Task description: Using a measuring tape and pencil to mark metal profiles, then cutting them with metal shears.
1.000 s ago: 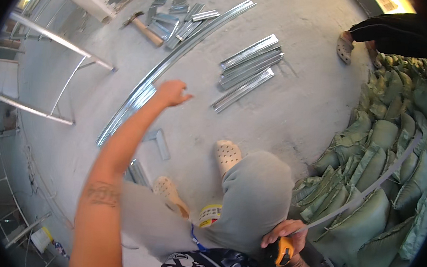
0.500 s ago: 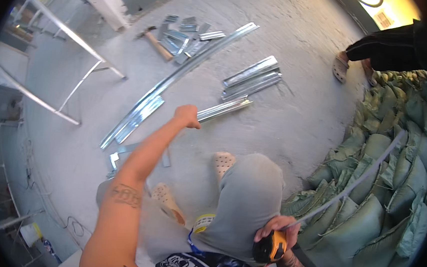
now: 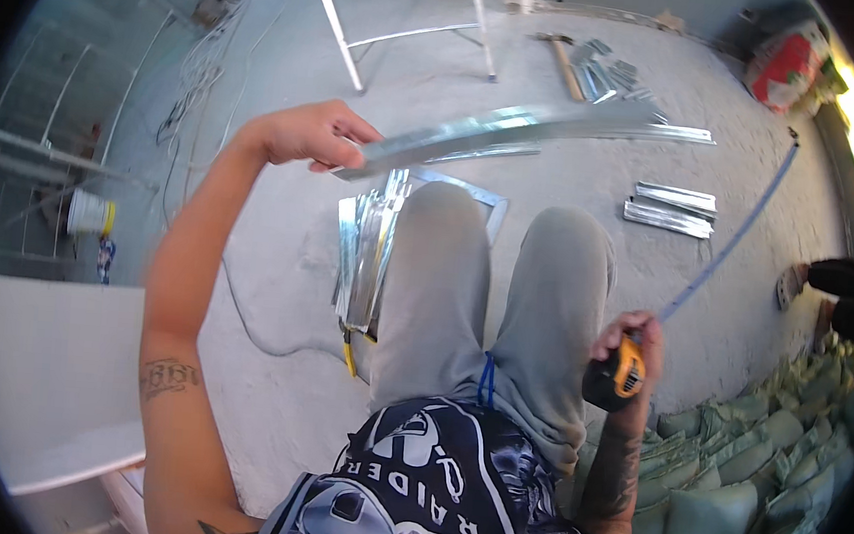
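Observation:
My left hand [image 3: 319, 136] is closed on one end of a galvanized metal profile [image 3: 499, 122], raised off the floor and slanting away to the right. Around the case of a black and yellow tape measure [image 3: 619, 373] my right hand [image 3: 648, 337] is wrapped. Its blade [image 3: 735, 243] runs out long toward the far right, the tip in the air or over the floor; I cannot tell which. Beyond the raised profile lies a long metal profile [image 3: 693, 135], partly hidden by it. By my left knee is a stack of cut metal profiles [image 3: 360, 252].
Two short profiles [image 3: 670, 211] lie right of my knees. A hammer [image 3: 565, 69] and small metal offcuts [image 3: 602, 80] are farther off. A metal frame stand [image 3: 405, 36] is ahead, green sacks [image 3: 732, 472] at lower right, a cable [image 3: 252, 329] on the left. Someone's foot [image 3: 792, 284] is at right.
My left hand has lifted the short profile off the floor and swung it left. The view has turned left. The tape measure stays in my right hand, its blade still out.

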Tool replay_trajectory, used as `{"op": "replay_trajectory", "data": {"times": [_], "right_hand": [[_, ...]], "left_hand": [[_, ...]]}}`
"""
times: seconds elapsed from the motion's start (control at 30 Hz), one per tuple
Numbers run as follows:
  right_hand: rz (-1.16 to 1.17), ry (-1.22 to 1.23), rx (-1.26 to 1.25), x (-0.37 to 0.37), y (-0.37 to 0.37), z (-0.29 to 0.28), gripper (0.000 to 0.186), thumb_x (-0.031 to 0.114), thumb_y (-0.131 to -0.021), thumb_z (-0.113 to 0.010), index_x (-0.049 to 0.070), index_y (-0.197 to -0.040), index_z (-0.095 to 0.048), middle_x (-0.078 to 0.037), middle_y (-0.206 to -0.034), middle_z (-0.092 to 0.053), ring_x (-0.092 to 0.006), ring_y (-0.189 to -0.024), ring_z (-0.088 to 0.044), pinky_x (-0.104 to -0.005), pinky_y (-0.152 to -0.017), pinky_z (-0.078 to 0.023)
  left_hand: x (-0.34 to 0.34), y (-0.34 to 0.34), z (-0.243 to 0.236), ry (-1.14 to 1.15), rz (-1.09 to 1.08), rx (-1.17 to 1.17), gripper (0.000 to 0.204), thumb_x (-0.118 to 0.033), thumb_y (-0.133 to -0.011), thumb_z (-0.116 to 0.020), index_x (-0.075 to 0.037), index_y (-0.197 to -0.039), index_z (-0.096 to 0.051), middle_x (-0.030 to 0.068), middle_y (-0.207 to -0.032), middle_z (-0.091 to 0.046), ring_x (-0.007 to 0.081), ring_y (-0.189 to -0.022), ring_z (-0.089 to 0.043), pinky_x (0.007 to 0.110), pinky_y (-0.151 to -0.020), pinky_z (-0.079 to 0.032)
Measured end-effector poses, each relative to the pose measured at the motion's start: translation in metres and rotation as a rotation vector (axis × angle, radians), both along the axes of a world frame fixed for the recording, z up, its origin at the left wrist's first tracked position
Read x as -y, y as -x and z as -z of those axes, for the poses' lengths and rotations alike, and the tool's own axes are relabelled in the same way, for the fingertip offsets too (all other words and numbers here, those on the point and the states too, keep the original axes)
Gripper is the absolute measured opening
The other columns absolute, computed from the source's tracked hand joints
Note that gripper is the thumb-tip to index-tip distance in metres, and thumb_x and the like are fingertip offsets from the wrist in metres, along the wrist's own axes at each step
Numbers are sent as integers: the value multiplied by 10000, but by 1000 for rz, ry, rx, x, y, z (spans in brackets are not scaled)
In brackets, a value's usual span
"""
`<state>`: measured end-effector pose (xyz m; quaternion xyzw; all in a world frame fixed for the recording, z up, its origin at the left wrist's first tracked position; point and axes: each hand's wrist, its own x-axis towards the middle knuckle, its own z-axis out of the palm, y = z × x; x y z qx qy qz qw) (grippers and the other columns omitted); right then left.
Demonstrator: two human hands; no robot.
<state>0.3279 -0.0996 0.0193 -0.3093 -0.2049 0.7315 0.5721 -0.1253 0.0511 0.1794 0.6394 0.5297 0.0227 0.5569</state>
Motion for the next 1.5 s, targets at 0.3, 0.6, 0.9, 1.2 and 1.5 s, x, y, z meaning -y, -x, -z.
{"op": "replay_trajectory", "data": {"times": [0.3, 0.6, 0.9, 1.2, 1.5], "right_hand": [[-74, -254, 307, 2, -4, -70, 322, 294, -1088, -328, 53, -979, -512, -68, -734, -484, -166, -579, -494, -284, -553, -435], [-855, -104, 1002, -25, -3, -105, 375, 302, -1022, -522, -3, -886, -693, -31, -682, -611, -89, -619, -555, -259, -573, -442], [-1155, -448, 1595, -90, 44, -138, 288, 201, -957, -537, -23, -810, -641, -161, -654, -596, -297, -602, -611, -389, -620, -484], [-1193, -539, 1683, -106, 66, -130, 316, 229, -970, -523, -34, -853, -653, -188, -652, -584, -320, -625, -620, -414, -656, -489], [-1050, -396, 1776, -106, 51, -112, 303, 251, -967, -538, -27, -972, -659, -216, -743, -647, -384, -707, -643, -449, -695, -496]], "left_hand": [[51, 8, 129, 460, -24, 307, 277, -277, -890, -642, -4, -876, -687, -11, -684, -526, 82, -525, -383, 272, -481, -318], [68, 22, 110, -437, -295, -124, 401, -366, -937, -636, -35, -1151, -706, 56, -884, -714, 73, -500, -399, 258, -506, -384], [141, -22, 117, -323, -845, 299, 337, -165, -875, -705, -43, -1190, -694, -8, -867, -690, 20, -548, -421, 185, -512, -354], [141, -35, 141, -438, -959, 163, 260, -165, -854, -760, -59, -1090, -737, -32, -834, -652, 31, -636, -515, 206, -578, -416], [137, -54, 153, -387, -943, 237, 287, -89, -847, -754, -39, -1123, -694, 37, -962, -693, 88, -766, -662, 237, -701, -518]]}}
